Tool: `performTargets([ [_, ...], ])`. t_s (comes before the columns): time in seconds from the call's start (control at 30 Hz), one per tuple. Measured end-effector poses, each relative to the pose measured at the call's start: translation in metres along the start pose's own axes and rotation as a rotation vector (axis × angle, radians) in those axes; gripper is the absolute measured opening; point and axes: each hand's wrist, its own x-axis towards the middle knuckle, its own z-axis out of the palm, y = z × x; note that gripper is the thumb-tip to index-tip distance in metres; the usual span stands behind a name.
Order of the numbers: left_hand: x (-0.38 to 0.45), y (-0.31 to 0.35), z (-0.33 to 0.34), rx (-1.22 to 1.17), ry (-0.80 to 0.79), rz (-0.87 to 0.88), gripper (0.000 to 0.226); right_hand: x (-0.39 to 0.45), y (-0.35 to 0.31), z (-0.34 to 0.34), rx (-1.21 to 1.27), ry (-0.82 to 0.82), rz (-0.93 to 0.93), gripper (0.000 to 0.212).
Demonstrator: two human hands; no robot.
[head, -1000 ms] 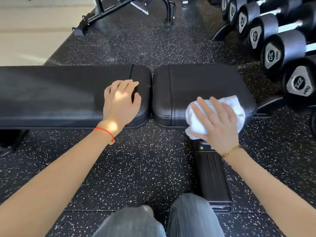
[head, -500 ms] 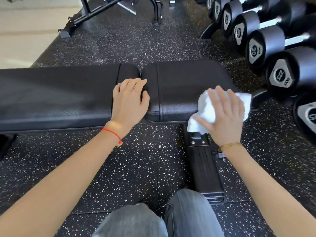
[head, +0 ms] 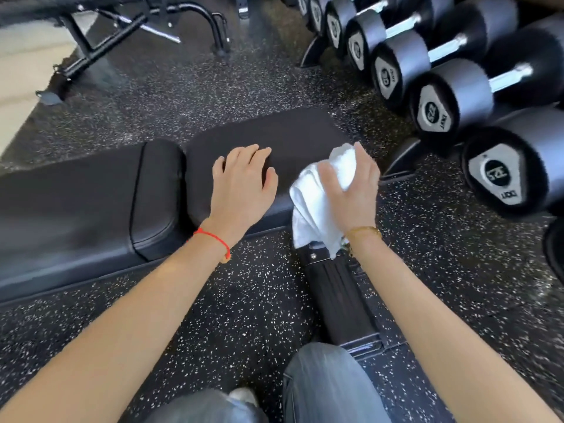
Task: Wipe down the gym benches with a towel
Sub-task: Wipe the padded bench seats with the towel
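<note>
Two hands are on the bench [head: 91,190], and I'm watching from just above them. My left hand [head: 241,186] lies flat, fingers straight, palm down on the seat pad [head: 293,138] near the centre of the frame. My right hand [head: 355,190] is just beside it, right of centre, fingers curled round the white towel [head: 311,209]. The towel is bunched at the seat pad's right end, and its loose tail hangs over the pad's near edge onto the black frame foot [head: 341,294] below. The longer back pad [head: 76,203] runs off to the left edge, with a narrow gap between it and the seat pad. There's a red string on the left wrist and a gold chain on the right. Along the upper right, a row of dumbbells [head: 451,102] sits on its rack; the nearest read 32.5. At upper left, another bench's black frame [head: 100,41] stands on the speckled rubber floor [head: 244,315]. My jeans show at the bottom edge.
</note>
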Motion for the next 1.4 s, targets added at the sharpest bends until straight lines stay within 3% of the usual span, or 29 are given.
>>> performTargets([
  [0.07,0.0,0.001,0.002,0.011,0.012,-0.005,0.049,0.013,-0.004,-0.006,0.069,-0.027,0.076,0.054],
  [0.17,-0.005,-0.001,-0.002,-0.004,0.032,-0.004,0.049,0.024,-0.011,-0.009,0.132,-0.058,0.175,0.055],
  [0.23,-0.005,0.001,-0.004,0.001,0.021,0.0,0.048,0.023,-0.009,-0.007,0.131,-0.053,0.152,0.04],
  [0.37,-0.004,0.003,-0.005,0.0,0.02,-0.015,0.048,-0.002,0.003,-0.01,0.118,-0.097,0.149,0.057],
  [0.53,-0.003,0.005,-0.007,0.047,0.003,-0.002,0.048,-0.007,0.006,-0.021,0.207,-0.178,0.16,0.058],
  [0.67,0.026,0.022,-0.015,0.048,-0.002,-0.049,0.053,0.024,0.0,-0.025,0.272,-0.202,0.165,0.023],
  [0.8,0.057,0.042,0.0,0.101,-0.041,-0.025,0.052,0.066,0.006,-0.021,0.404,-0.392,0.284,0.018],
  [0.93,0.069,0.053,0.019,0.114,-0.155,-0.124,0.051,0.115,0.014,-0.009,0.529,-0.652,0.429,0.017],
  [1.03,0.073,0.056,0.025,0.106,-0.185,-0.194,0.05,0.129,0.027,0.001,0.523,-0.701,0.355,0.011],
  [1.17,0.07,0.059,0.022,0.042,-0.175,-0.247,0.053,0.097,0.041,-0.007,0.551,-0.626,0.353,0.052],
  [1.4,0.067,0.063,0.023,-0.025,-0.188,-0.27,0.059,0.14,0.033,0.014,0.603,-0.699,0.337,0.064],
])
